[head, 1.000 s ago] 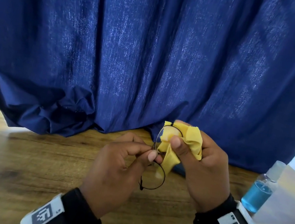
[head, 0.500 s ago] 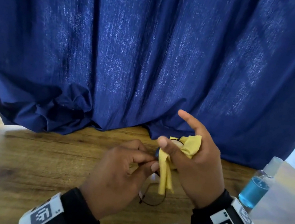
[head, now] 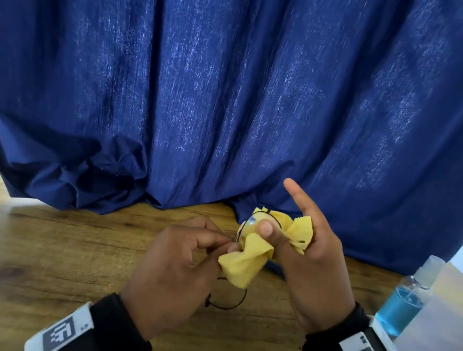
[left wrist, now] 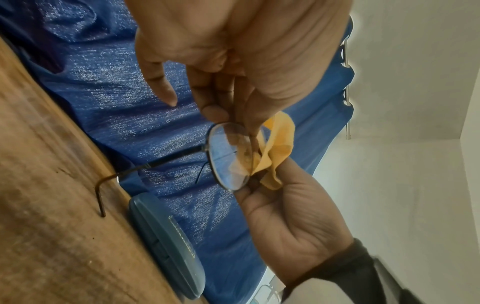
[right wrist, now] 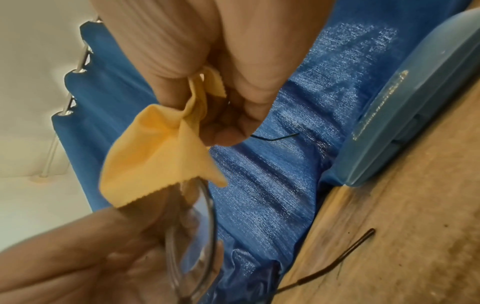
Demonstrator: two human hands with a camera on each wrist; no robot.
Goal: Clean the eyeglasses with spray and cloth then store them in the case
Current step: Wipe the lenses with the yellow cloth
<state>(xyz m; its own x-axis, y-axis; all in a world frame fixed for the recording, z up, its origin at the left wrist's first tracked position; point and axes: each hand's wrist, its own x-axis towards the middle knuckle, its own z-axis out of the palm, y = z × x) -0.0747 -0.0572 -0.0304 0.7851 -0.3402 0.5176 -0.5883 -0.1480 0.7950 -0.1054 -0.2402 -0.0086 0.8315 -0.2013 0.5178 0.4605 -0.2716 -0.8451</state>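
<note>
**A:** Two hands meet over the tabletop [head: 28,248]. How are the fingers set?

**B:** Nearest, the left hand [head: 177,270] pinches the glasses [left wrist: 228,156] at the frame between the lenses, fingers curled tight. Just past it, the right hand [head: 309,268] pinches the cloth [head: 242,266] over the farther lens with thumb and a hidden finger; its index finger points up, free.

**A:** How should the wiping go?

**B:** Lightly, I'd say. Keep cloth on both faces of the lens so bare skin never touches glass, rub in small circles, and let the left hand brace the bridge so the thin wire doesn't twist. The nearer lens likely needs its turn too.

**A:** And the glasses themselves?

**B:** Round lenses, thin dark wire rim, held in the air above the tabletop, temples unfolded and pointing down toward the wood. The lens seen from the left wrist looks clear, with cloth showing through it.

**A:** Farther off?

**B:** To the right, the spray [head: 405,299] stands upright, blue liquid inside. Beyond the hands, the case [left wrist: 166,242] lies shut against the curtain [head: 239,84].
</note>
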